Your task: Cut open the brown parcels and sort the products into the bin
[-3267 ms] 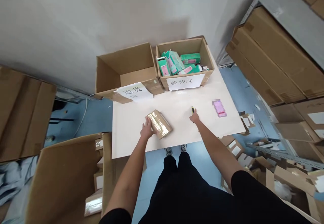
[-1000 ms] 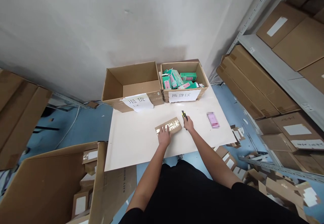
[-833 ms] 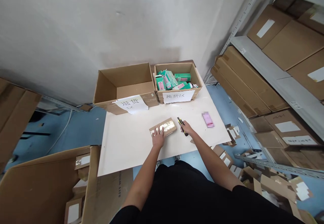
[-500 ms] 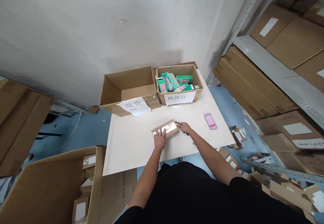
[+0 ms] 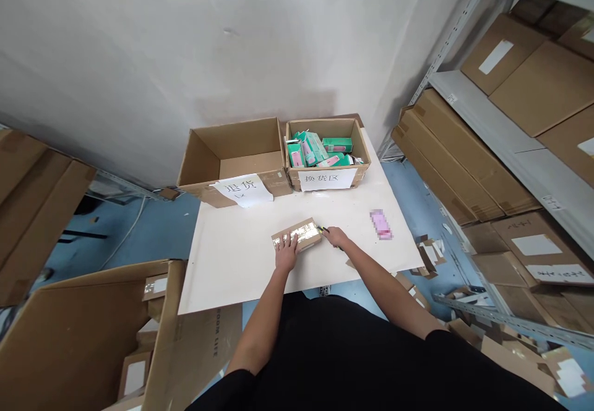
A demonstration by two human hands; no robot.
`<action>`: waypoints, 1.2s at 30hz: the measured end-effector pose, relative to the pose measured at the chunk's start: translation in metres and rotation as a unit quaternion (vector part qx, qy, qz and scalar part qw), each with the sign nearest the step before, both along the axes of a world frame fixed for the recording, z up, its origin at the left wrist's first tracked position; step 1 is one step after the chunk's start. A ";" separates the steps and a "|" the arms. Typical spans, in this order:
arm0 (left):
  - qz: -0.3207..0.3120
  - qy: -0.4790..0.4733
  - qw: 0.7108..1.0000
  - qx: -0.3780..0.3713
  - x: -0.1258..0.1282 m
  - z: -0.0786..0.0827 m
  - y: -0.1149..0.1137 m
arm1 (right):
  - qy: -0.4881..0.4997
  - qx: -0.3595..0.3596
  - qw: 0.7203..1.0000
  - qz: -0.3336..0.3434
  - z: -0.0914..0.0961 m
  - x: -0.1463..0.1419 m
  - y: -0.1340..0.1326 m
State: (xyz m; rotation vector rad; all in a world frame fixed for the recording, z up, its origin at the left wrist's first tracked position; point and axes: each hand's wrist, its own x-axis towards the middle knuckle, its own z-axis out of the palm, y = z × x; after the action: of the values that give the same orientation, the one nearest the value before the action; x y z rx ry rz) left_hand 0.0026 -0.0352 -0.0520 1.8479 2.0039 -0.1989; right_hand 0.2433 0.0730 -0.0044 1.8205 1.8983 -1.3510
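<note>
On the white table [image 5: 223,275] lies a small brown cardboard box [image 5: 304,228] with shiny tape along its top. My left hand [image 5: 286,251] rests on the box's left part, fingers spread flat over the tape and near edge. At the opposite end, my right hand [image 5: 336,237] is closed around a box cutter [image 5: 323,229], black with a yellow-green tip. The cutter's tip meets the right end of the box, by the tape. My fingers hide much of its handle.
Behind stand an open carton [image 5: 250,164] and a carton of green-and-pink boxes [image 5: 337,145], both with handwritten paper signs. A blurred pink item [image 5: 381,224] lies right. A big carton [image 5: 83,330] with parcels stands left; loaded shelves [image 5: 501,120] rise right.
The view has shifted slightly. My left hand still lies on the box, and the box cutter in my right hand has moved a little toward the box's end.
</note>
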 end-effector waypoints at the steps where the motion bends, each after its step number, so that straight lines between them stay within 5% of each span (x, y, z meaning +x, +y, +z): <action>1: 0.000 0.001 1.000 0.000 0.000 0.001 0.000 | 0.003 0.001 1.000 -0.007 0.000 0.001 0.000; 8: -0.001 0.012 1.000 -0.010 0.002 0.016 0.000 | 0.042 0.012 0.998 -0.050 -0.007 0.011 -0.013; 13: 0.001 -0.013 1.000 0.026 -0.014 0.032 0.015 | 0.052 0.057 0.975 -0.210 -0.021 0.002 -0.049; 16: 0.043 -0.019 0.999 0.028 -0.027 0.038 0.028 | 0.037 0.072 0.967 -0.242 -0.030 -0.021 -0.065; 19: 0.056 0.002 0.998 0.007 -0.034 0.041 0.032 | 0.019 0.071 0.968 -0.241 -0.033 -0.047 -0.055; 22: 0.053 -0.004 0.998 -0.035 -0.035 0.043 0.028 | -0.006 0.074 0.964 -0.256 -0.027 -0.067 -0.017; 25: 0.019 -0.053 0.996 -0.071 -0.028 0.046 0.020 | -0.029 0.092 0.963 -0.253 -0.016 -0.078 0.030; 29: -0.022 -0.079 0.997 -0.015 -0.011 0.048 0.021 | -0.016 0.130 0.967 -0.218 -0.004 -0.075 0.060; 36: -0.178 -0.062 0.982 -0.009 0.007 0.037 0.066 | -0.080 0.154 0.960 -0.218 -0.011 -0.014 -0.009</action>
State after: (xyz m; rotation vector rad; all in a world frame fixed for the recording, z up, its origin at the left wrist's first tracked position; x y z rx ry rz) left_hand 0.0097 0.0308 -0.0151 2.1395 1.5723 -0.1964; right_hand 0.2297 0.0639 -0.0151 2.5341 1.7661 -1.0080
